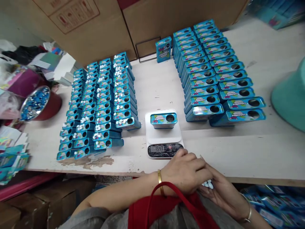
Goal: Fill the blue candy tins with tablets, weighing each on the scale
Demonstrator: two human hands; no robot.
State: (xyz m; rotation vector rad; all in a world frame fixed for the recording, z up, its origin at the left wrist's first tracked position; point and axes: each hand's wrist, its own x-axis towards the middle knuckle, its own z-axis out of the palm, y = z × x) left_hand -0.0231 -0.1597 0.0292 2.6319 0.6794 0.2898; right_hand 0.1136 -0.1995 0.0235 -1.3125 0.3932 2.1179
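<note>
My left hand (189, 171), with a gold bangle at its wrist, lies over my right hand (221, 192) at the table's front edge. Its fingers are bent down and closed, and their tips are hidden. In my right palm rest several small white candies (208, 184), partly covered by the left fingers. Just beyond both hands, a white digital kitchen scale (164, 137) bears one blue candy tin (163, 119), upright, with a round dark opening in its top. The scale's display seems to read -1547, though a decimal point is unclear.
Left of the scale stand rows of blue tins (103, 119), many with white candies on their lids. More rows (207, 81) stand to the right, their lids bare. One tin (163, 50) leans near cardboard boxes (186, 16). A red bowl (51, 103) holds blue-silver wrapped pieces.
</note>
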